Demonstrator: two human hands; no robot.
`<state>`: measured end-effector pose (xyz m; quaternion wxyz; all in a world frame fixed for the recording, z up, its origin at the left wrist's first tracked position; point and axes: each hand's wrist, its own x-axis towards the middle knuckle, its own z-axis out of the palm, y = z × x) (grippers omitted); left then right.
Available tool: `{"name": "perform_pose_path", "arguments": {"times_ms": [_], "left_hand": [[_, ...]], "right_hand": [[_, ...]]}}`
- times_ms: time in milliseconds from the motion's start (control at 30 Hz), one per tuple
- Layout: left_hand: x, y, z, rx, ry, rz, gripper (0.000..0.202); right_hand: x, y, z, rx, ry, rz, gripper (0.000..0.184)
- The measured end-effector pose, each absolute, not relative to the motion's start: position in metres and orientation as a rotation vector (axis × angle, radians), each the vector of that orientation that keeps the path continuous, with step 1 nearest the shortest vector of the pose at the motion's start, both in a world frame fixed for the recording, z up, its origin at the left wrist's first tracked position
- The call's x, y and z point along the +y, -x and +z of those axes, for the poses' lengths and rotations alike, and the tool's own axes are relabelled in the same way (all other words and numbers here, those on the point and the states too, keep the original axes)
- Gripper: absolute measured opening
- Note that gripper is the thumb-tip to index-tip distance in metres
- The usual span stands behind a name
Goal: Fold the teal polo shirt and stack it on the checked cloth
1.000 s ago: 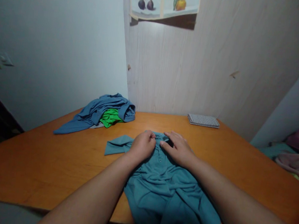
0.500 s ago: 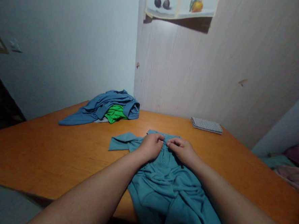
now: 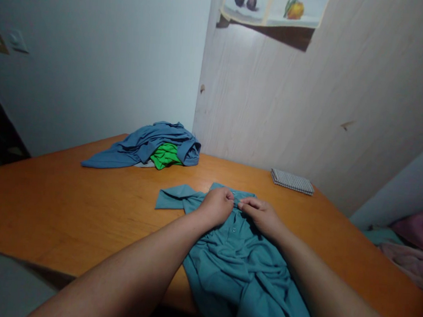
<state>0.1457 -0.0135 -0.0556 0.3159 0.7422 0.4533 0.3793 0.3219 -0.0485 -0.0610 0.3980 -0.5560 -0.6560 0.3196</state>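
A teal shirt [image 3: 233, 265] lies rumpled on the table, its collar end away from me and its lower part running over the near edge. One sleeve [image 3: 175, 198] sticks out to the left. At the button placket just below the collar, my left hand [image 3: 217, 206] is closed on the fabric. My right hand [image 3: 260, 216] pinches the placket from the other side, with a small gap between the two sets of fingertips. A button [image 3: 234, 229] shows below the hands. What exactly lies between the fingertips is too small to make out.
The orange wooden table [image 3: 86, 213] meets the walls at the back. A heap of blue clothing [image 3: 144, 147] with a bright green cloth [image 3: 166, 155] rests at the back left. A folded striped cloth [image 3: 292, 181] lies at the back right. Pink bedding [image 3: 417, 231] is beyond the right edge.
The camera view has tilted and shifted slightly. Both hands stay at the placket with only tiny finger movements; the shirt keeps its place.
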Motion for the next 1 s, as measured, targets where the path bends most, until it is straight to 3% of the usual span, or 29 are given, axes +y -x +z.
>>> {"name": "perform_pose_path", "arguments": {"times_ms": [433, 533, 633, 767, 1000], "left_hand": [[-0.021, -0.157, -0.050, 1.017, -1.653, 1.060, 0.006], [-0.020, -0.159, -0.052, 1.040, -1.656, 1.098, 0.007], [-0.016, -0.161, -0.056, 1.038, -1.614, 1.089, 0.008], [-0.011, -0.166, -0.063, 1.019, -1.518, 1.053, 0.011], [-0.006, -0.165, -0.071, 1.046, -1.697, 1.111, 0.006]], "right_hand": [[-0.066, -0.335, -0.047, -1.733, 1.273, 0.979, 0.035], [-0.067, -0.346, -0.044, -1.917, 1.316, 0.854, 0.043], [-0.062, -0.358, -0.044, -2.005, 1.381, 0.631, 0.029], [-0.057, -0.367, -0.040, -1.916, 1.345, 0.626, 0.010], [-0.065, -0.363, -0.027, -1.793, 1.353, 0.746, 0.033]]}}
